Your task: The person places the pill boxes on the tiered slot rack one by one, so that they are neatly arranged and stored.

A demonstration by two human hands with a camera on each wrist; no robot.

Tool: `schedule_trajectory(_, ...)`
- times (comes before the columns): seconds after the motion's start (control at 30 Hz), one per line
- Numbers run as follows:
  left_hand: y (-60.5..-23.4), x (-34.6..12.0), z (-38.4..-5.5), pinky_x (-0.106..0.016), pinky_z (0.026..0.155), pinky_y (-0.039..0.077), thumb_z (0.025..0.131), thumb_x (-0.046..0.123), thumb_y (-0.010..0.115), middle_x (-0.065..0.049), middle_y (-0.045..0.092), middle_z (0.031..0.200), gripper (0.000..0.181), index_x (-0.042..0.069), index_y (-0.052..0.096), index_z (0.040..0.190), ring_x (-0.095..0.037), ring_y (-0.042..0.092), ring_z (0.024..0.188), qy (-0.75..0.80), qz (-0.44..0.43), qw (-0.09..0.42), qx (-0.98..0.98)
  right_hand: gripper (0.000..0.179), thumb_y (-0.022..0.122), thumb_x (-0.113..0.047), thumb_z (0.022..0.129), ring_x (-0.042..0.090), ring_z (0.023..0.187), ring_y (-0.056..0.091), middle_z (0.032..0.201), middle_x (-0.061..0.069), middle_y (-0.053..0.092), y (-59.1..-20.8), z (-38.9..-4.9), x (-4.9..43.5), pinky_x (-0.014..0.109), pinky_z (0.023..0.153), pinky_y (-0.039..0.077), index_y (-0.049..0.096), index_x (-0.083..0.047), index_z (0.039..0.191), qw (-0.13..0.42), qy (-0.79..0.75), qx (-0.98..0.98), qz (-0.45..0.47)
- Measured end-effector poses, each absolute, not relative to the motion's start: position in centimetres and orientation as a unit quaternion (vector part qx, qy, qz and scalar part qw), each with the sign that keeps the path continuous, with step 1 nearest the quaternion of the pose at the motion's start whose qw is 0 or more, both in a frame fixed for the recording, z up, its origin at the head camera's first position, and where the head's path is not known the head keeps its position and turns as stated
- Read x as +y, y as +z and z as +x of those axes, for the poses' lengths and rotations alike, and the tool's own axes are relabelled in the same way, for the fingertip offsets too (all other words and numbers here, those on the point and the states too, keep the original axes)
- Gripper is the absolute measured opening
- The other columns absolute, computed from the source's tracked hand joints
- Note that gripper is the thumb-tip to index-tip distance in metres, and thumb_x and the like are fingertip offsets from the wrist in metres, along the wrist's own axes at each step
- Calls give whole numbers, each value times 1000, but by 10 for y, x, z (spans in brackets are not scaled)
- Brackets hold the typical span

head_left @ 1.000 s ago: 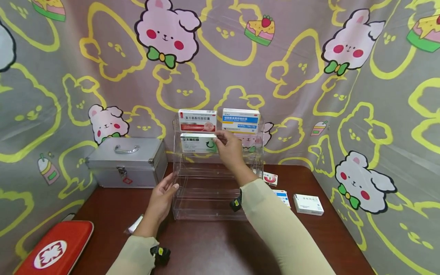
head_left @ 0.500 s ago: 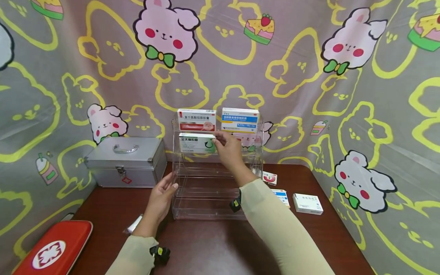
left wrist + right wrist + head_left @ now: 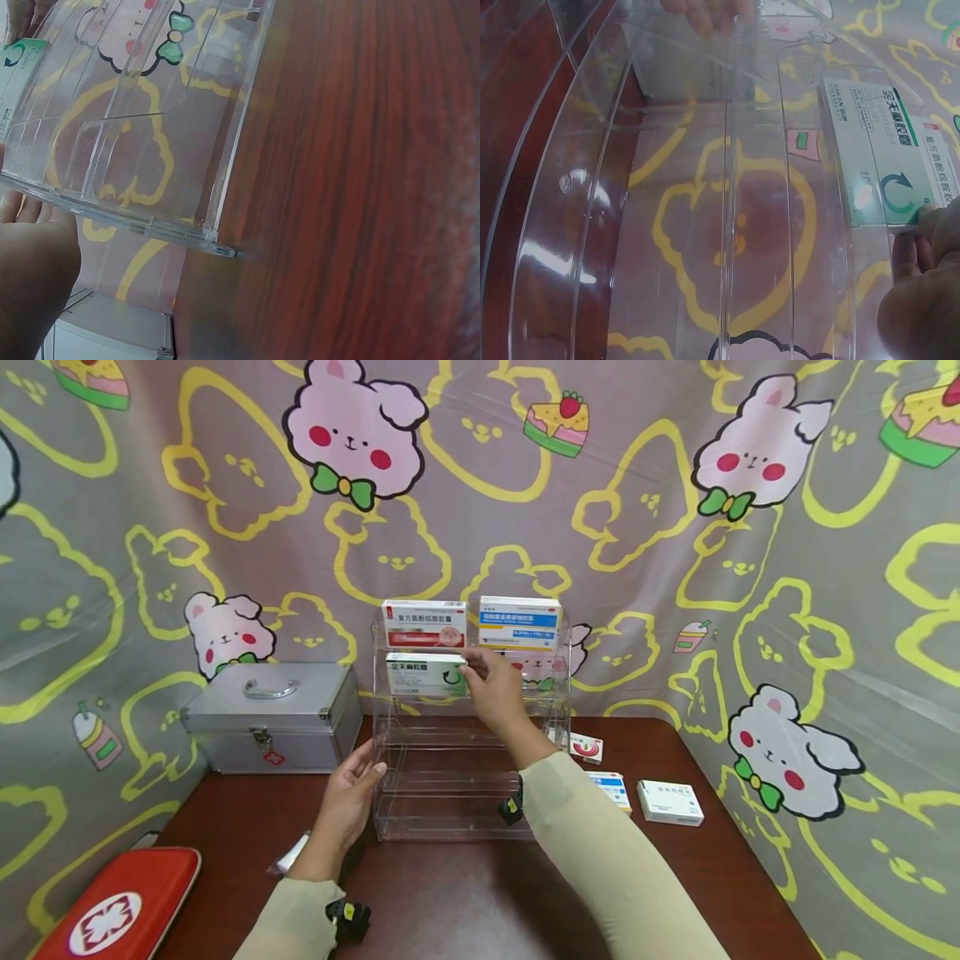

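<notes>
A clear acrylic display rack (image 3: 471, 783) with stepped tiers stands on the table. My right hand (image 3: 497, 692) pinches the right end of a white and green medicine box (image 3: 423, 677), which sits upright at the left of the second tier from the top. In the right wrist view, thumb and fingertips are at the green corner of that box. My left hand (image 3: 351, 793) holds the rack's left side edge, thumb at the front and fingers along the outside. On the top tier stand a red and white medicine box (image 3: 424, 625) and a blue and white one (image 3: 520, 623).
Right of the rack lie a white medicine box (image 3: 670, 802), a blue-striped box (image 3: 609, 790) and a box with a red swirl (image 3: 585, 747). A silver metal case (image 3: 270, 718) stands at back left. A red first-aid case (image 3: 120, 902) and a small white packet (image 3: 291, 853) lie nearer.
</notes>
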State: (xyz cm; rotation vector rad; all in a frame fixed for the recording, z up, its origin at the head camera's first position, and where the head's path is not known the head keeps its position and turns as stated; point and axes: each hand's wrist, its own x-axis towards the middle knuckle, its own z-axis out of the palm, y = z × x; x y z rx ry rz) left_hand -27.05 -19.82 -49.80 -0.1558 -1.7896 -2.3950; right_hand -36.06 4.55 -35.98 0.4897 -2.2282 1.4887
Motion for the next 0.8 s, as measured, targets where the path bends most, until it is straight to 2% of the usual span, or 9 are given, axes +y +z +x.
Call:
schedule_trajectory(0.27,-500,-199,-271,-26,132,30,108,-9,52,-24,28,177,63,-12,28,166,-33,21,168,-796,-54,73,-599,39,77,-13,102,33,124,74,133,19,76,-358,-353,61,40,106,63,71,-1,139,196,584,-765,188)
schedule_trajectory(0.37,-502,-198,-272,-26,132,31,108,-9,52,-25,29,176,63,-12,28,166,-34,21,168,-797,-55,72,-596,41,81,-11,99,38,119,75,127,22,77,-357,-341,83,39,103,64,71,2,136,207,579,-760,208)
schedule_trajectory(0.43,-502,-196,-272,-29,133,29,107,-10,52,-25,29,176,63,-12,28,166,-34,21,168,-800,-54,72,-593,40,83,-9,97,33,112,77,122,22,78,-357,-329,107,34,99,65,72,3,134,209,566,-765,223)
schedule_trajectory(0.5,-502,-194,-272,-30,134,29,107,-10,52,-26,29,176,63,-12,28,166,-34,21,168,-802,-54,71,-591,37,83,-7,97,23,105,78,117,22,79,-361,-315,139,27,94,65,73,3,131,213,547,-776,231)
schedule_trajectory(0.57,-502,-192,-272,-26,131,32,107,-10,52,-25,29,176,64,-12,28,166,-34,21,168,-802,-53,67,-591,33,81,-6,98,10,100,76,114,22,80,-370,-301,176,19,89,63,74,2,129,214,532,-787,226)
schedule_trajectory(0.63,-502,-192,-272,-21,127,37,108,-9,52,-26,29,176,63,-12,28,166,-34,21,168,-802,-52,66,-591,31,80,-8,100,2,99,74,115,21,80,-383,-292,215,12,88,59,74,2,129,217,509,-810,195)
schedule_trajectory(0.7,-501,-193,-272,-15,122,40,108,-10,52,-27,29,176,63,-12,28,166,-35,22,167,-803,-51,67,-590,31,79,-15,102,3,102,73,116,19,80,-403,-287,254,10,88,58,74,-1,129,220,472,-841,145)
schedule_trajectory(0.8,-499,-198,-272,-15,122,40,108,-9,52,-28,29,175,63,-13,28,166,-36,22,167,-802,-52,73,-590,38,80,-25,102,21,111,75,125,17,78,-436,-283,304,27,95,63,72,-5,134,180,396,-898,69)
